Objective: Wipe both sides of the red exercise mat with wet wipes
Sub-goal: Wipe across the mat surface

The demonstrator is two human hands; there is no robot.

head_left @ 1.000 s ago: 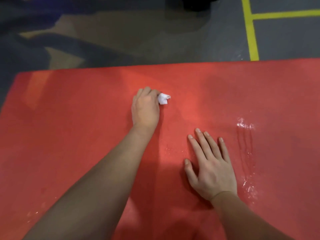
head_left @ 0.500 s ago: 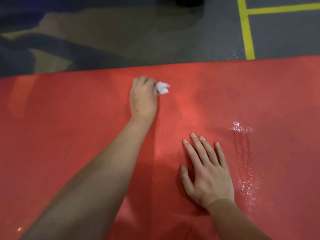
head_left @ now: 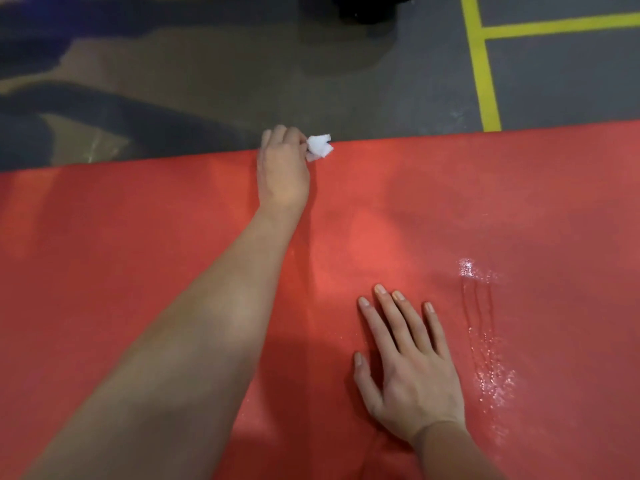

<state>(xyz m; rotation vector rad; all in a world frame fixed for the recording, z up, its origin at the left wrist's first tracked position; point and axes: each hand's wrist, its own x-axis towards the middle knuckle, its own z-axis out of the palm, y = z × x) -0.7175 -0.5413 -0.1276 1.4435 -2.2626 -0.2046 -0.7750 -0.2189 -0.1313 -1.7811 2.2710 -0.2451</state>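
The red exercise mat fills the lower two thirds of the head view, lying flat on the floor. My left hand is stretched out to the mat's far edge and grips a crumpled white wet wipe, which sticks out to the right of the fingers right at that edge. My right hand lies flat on the mat nearer to me, fingers straight and spread, holding nothing. Wet streaks shine on the mat just right of that hand.
Beyond the mat's far edge is grey floor with yellow tape lines at the upper right. A dark object stands at the top edge. Dark shadows cross the floor at the upper left.
My left hand slid the wipe away from me, from mid-mat to the far edge. My right hand stayed flat on the mat.
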